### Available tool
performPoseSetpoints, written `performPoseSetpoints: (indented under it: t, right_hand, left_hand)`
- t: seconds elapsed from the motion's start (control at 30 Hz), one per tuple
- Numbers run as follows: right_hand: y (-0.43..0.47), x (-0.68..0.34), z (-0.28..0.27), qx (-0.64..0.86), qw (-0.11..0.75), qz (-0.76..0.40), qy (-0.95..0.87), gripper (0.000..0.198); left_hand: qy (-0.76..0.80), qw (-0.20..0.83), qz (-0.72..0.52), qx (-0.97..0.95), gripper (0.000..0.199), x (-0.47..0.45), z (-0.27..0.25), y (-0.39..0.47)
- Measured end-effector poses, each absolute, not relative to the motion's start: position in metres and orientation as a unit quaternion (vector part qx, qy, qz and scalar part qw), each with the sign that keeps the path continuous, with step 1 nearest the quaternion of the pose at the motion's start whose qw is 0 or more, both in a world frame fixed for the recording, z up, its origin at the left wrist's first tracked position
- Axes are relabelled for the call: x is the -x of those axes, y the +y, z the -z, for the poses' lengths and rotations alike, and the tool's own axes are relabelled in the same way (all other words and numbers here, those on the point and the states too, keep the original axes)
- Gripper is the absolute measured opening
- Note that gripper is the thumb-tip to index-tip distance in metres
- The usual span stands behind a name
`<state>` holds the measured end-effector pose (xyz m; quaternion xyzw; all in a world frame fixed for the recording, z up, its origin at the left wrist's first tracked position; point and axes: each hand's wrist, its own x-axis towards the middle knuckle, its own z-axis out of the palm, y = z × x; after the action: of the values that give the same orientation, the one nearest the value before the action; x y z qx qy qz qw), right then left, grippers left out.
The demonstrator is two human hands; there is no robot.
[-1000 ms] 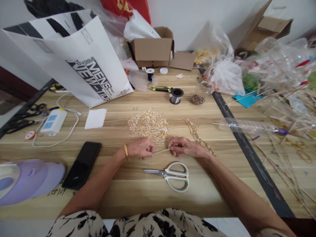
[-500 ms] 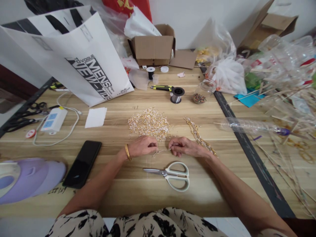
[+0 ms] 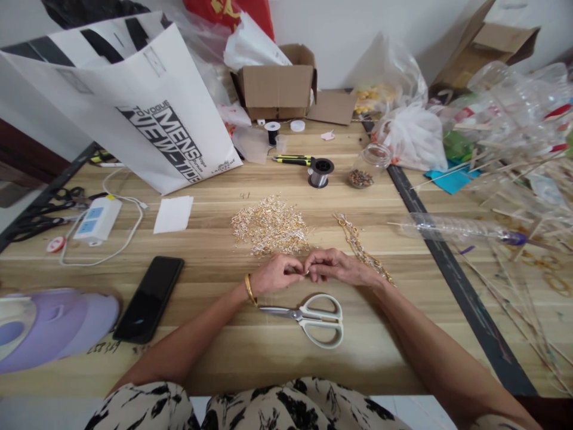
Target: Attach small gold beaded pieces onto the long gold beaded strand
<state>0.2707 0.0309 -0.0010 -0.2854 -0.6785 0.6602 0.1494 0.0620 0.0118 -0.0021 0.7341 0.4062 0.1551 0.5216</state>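
Observation:
My left hand (image 3: 278, 273), with a gold bangle on its wrist, is closed in a pinch. Its fingertips meet those of my right hand (image 3: 338, 267), which is also pinched. Between them shows a bit of a short, thin beaded chain (image 3: 307, 274); the fingers hide most of it. Just beyond the hands lies a pile of small gold and clear bead pieces (image 3: 271, 226). Beaded gold strands (image 3: 358, 242) lie behind my right hand and forearm. White-handled scissors (image 3: 308, 316) rest on the table in front of my hands, blades pointing left.
Farther back are a wire spool (image 3: 320, 173), a yellow-black cutter (image 3: 292, 160) and a bead jar (image 3: 369, 167). At left are a black phone (image 3: 150, 298), a white power strip (image 3: 98, 220) and a tall paper bag (image 3: 152, 119). Plastic bottles and sticks (image 3: 514, 239) clutter the right.
My left hand has moved right, up against my right hand. The chain that was stretched between them is now mostly covered by fingers. My right hand has barely moved.

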Motion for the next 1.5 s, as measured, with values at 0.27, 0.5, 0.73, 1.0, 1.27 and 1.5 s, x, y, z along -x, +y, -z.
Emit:
performPoseSetpoints:
  t: [0.27,0.5,0.73,1.0,1.27,1.5]
  right_hand:
    - [0.0317,-0.2706,0.0030,0.289,0.152,-0.672,-0.665,0.021]
    - [0.0334,-0.2718,0.0014,0.282,0.145,-0.707,-0.632,0.022]
    - [0.0343,-0.2733,0.0065,0.278,0.145,-0.720,-0.619,0.019]
    - [0.0344,-0.2736,0.0054,0.272,0.154,-0.714,-0.627,0.017]
    - [0.0373,-0.2767,0.0051,0.262,0.185,-0.710,-0.627,0.024]
    - [0.0327,-0.2688,-0.0011,0.308,0.192,-0.698,-0.618,0.027]
  left_hand:
    - [0.417,0.602,-0.170,-0.659,0.017,-0.0607,0.0013,0.0106]
    - [0.401,0.627,-0.170,-0.646,0.018,-0.0557,0.0021,0.0138]
    - [0.406,0.632,-0.158,-0.640,0.020,-0.0550,0.0036,0.0140]
    - [0.411,0.624,-0.149,-0.648,0.025,-0.0540,0.0008,0.0148]
    - [0.398,0.633,-0.158,-0.645,0.025,-0.0542,0.0018,0.0157]
    - [0.409,0.640,-0.156,-0.632,0.025,-0.0545,0.0026,0.0157]
